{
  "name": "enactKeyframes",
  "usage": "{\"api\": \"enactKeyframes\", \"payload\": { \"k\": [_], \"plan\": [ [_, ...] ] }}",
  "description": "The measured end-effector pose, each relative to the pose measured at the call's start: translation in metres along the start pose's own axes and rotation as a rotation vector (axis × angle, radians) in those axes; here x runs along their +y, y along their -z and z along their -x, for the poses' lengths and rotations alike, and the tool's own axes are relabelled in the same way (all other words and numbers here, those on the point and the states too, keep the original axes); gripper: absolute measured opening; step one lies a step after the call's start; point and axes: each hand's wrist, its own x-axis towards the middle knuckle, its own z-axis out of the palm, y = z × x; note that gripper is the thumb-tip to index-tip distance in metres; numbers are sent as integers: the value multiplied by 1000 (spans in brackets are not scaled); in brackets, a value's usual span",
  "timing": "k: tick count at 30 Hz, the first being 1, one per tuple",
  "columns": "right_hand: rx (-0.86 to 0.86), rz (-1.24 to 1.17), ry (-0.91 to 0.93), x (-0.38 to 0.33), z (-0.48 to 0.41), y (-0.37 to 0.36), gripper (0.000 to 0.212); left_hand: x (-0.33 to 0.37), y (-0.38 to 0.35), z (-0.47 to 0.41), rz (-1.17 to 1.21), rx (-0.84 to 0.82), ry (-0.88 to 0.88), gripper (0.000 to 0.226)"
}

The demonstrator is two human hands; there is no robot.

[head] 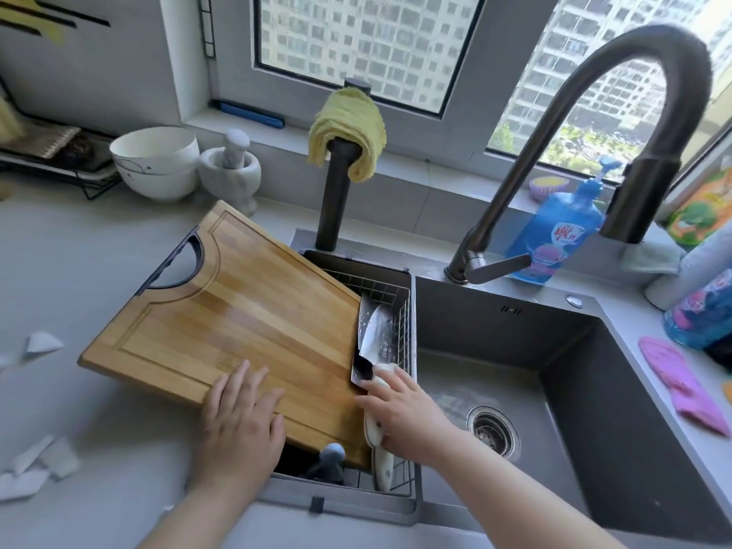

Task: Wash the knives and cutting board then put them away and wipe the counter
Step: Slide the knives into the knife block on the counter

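Hands, head view: left hand (237, 420) lies flat, fingers straight, on the near edge of the cutting board (237, 311), which sits askew, partly on the desk (79, 251) and partly over the wire basket (398, 299) at the sink (574, 350). The right hand (404, 418) is curled round the white handle of the cleaver (374, 336), whose blade lies in the basket just beside the board's edge. Step judged: bringing items to the wash, no water seen at the faucet (637, 196); next move calls for lifting the cleaver clear, edge kept off the left hand, into the basin under the spout.
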Motion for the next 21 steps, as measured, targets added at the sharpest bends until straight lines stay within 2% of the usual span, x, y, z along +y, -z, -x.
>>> {"api": "enactKeyframes", "payload": {
  "k": [3,8,10,14,16,21],
  "plan": [
    [145,33,10,-2,-7,-11,63,0,1,0,0,1,-2,41],
    [406,-98,41,0,-16,-14,46,1,1,-1,-5,3,6,42],
    [453,-190,11,0,-19,-9,46,2,0,-1,-1,-6,13,42],
    [481,-387,-126,5,-18,14,40,2,1,0,-4,7,17,43],
    [538,-595,-277,9,-15,35,37,2,1,0,-1,13,19,43],
    [854,-966,-429,26,-14,86,47,2,2,0,-23,1,17,42]
  ]
}}
